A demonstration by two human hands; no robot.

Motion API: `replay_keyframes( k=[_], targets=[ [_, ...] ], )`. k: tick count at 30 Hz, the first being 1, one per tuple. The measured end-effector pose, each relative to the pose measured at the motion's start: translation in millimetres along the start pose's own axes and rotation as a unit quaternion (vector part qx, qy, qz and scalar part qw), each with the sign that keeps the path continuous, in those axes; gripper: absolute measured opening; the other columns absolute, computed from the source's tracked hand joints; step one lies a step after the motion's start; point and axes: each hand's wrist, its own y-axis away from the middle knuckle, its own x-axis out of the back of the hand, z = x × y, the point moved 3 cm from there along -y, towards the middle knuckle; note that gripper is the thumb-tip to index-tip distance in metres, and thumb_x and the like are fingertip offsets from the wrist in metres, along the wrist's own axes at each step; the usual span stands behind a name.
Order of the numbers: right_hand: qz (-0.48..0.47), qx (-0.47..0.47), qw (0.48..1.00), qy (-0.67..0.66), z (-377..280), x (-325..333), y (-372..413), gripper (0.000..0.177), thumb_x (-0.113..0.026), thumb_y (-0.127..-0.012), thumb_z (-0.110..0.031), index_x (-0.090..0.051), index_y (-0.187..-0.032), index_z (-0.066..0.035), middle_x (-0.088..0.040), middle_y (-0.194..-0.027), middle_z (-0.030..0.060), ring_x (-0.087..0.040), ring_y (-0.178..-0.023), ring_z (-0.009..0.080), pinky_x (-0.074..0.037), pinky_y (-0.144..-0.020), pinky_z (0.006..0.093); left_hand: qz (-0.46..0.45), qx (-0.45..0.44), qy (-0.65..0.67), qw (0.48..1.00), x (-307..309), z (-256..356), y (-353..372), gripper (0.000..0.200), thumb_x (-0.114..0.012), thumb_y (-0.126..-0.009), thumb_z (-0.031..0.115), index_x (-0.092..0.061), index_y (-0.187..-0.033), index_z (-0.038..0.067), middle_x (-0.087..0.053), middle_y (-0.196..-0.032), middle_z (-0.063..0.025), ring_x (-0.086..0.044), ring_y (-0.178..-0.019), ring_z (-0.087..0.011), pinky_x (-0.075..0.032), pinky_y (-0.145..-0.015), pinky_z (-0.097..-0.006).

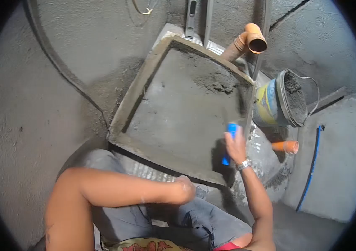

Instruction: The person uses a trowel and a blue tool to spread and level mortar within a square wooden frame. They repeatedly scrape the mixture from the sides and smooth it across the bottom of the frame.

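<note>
My right hand (236, 146), with a metal watch on its wrist, is closed round a blue tool (232, 129) over the right side of a shallow square basin (173, 104). The basin has a raised cement rim and a smooth grey floor, with a rough patch of wet mortar (222, 82) near its back right. My left hand (184, 190) rests closed near my knee, just in front of the basin's front rim; its fingers are bent out of sight, and whether it holds anything is hidden.
A bucket of mortar (297, 98) leans at the right of the basin. Orange pipes stand behind it (253, 38) and at its right (286, 147). A spirit level (191, 19) leans on the back wall. A blue tube (312, 171) runs along the right wall.
</note>
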Motion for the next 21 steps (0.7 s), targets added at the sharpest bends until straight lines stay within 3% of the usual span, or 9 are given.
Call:
replay_keyframes(
  k=[3,5,8,11,13,16,19,20,21],
  targets=[
    [-0.230,-0.005,0.970,-0.080,-32.6,-64.2,-28.8,0.039,-0.054,-0.083,-0.034,-0.047,-0.097,0.002,-0.058,-0.077,0.0258,-0.056,-0.070,0.0445,-0.043,-0.065,0.0498,-0.065,-0.003,-0.019,0.998,19.5,6.0,22.6,0.018,-0.065,-0.074,0.010,-0.072,-0.090,0.005,-0.070,-0.094,-0.0105,-0.068,-0.086,-0.0253,-0.054,-0.065,-0.0382],
    [-0.281,-0.016,0.958,-0.047,-31.7,-123.5,-56.5,0.039,-0.053,-0.082,-0.034,-0.049,-0.096,0.003,-0.060,-0.080,0.0286,-0.059,-0.076,0.0456,-0.045,-0.068,0.0508,-0.001,-0.020,-0.035,0.999,-3.4,2.3,2.9,0.018,-0.069,-0.073,0.013,-0.073,-0.091,0.010,-0.070,-0.096,-0.0080,-0.068,-0.086,-0.0232,-0.054,-0.064,-0.0380],
    [-0.228,0.063,0.967,0.097,-84.4,-134.8,-60.8,0.037,-0.052,-0.082,-0.031,-0.051,-0.096,0.003,-0.061,-0.083,0.0303,-0.059,-0.079,0.0473,-0.047,-0.070,0.0519,0.015,-0.004,-0.038,0.999,-6.4,0.0,-1.0,0.019,-0.070,-0.073,0.014,-0.073,-0.091,0.011,-0.070,-0.099,-0.0075,-0.068,-0.088,-0.0228,-0.055,-0.064,-0.0385],
    [-0.312,0.088,0.942,0.089,-111.9,-130.2,-32.8,0.037,-0.051,-0.082,-0.029,-0.051,-0.100,0.003,-0.061,-0.087,0.0316,-0.059,-0.081,0.0492,-0.048,-0.073,0.0530,0.020,0.019,-0.035,0.999,-6.9,-3.5,-3.7,0.020,-0.071,-0.072,0.014,-0.073,-0.092,0.012,-0.070,-0.100,-0.0069,-0.068,-0.089,-0.0235,-0.055,-0.064,-0.0390],
    [-0.381,0.077,0.921,-0.004,-87.1,-150.7,-13.2,0.034,-0.051,-0.084,-0.030,-0.049,-0.100,0.000,-0.064,-0.080,0.0232,-0.062,-0.066,0.0415,-0.051,-0.062,0.0505,0.027,0.007,-0.033,0.999,-9.8,-3.2,-9.2,0.019,-0.070,-0.072,0.014,-0.073,-0.090,0.011,-0.070,-0.097,-0.0071,-0.067,-0.086,-0.0242,-0.054,-0.063,-0.0391],
    [-0.446,-0.291,0.793,-0.295,-100.3,-132.5,21.7,0.028,-0.052,-0.087,-0.031,-0.047,-0.093,-0.005,-0.058,-0.068,0.0108,-0.058,-0.053,0.0261,-0.051,-0.050,0.0428,0.021,-0.038,-0.022,0.999,-15.4,0.6,-14.6,0.016,-0.067,-0.071,0.014,-0.073,-0.084,0.008,-0.070,-0.087,-0.0091,-0.067,-0.078,-0.0260,-0.052,-0.060,-0.0390],
    [-0.456,-0.378,0.695,-0.409,-108.5,-152.5,39.7,0.025,-0.051,-0.090,-0.032,-0.042,-0.087,-0.009,-0.047,-0.063,0.0034,-0.050,-0.048,0.0160,-0.049,-0.044,0.0352,0.130,-0.162,-0.086,0.974,-34.3,11.8,-5.3,0.006,-0.068,-0.061,0.013,-0.069,-0.067,0.011,-0.065,-0.069,-0.0060,-0.063,-0.061,-0.0232,-0.046,-0.047,-0.0380],
    [-0.449,-0.387,0.685,-0.422,-114.4,-161.9,41.3,0.022,-0.052,-0.089,-0.029,-0.043,-0.085,-0.010,-0.048,-0.063,0.0029,-0.051,-0.049,0.0158,-0.050,-0.045,0.0353,0.314,-0.176,-0.078,0.930,-69.1,17.2,-18.8,0.007,-0.068,-0.054,0.016,-0.063,-0.056,0.013,-0.058,-0.060,-0.0044,-0.055,-0.051,-0.0198,-0.038,-0.041,-0.0363],
    [-0.447,-0.385,0.683,-0.431,-123.4,-171.1,40.3,0.023,-0.052,-0.089,-0.030,-0.043,-0.085,-0.010,-0.048,-0.063,0.0031,-0.052,-0.049,0.0164,-0.051,-0.046,0.0360,0.330,-0.162,-0.063,0.928,-95.6,22.7,-34.2,0.007,-0.068,-0.056,0.016,-0.064,-0.058,0.012,-0.060,-0.061,-0.0051,-0.057,-0.052,-0.0202,-0.040,-0.042,-0.0364]
  ],
)
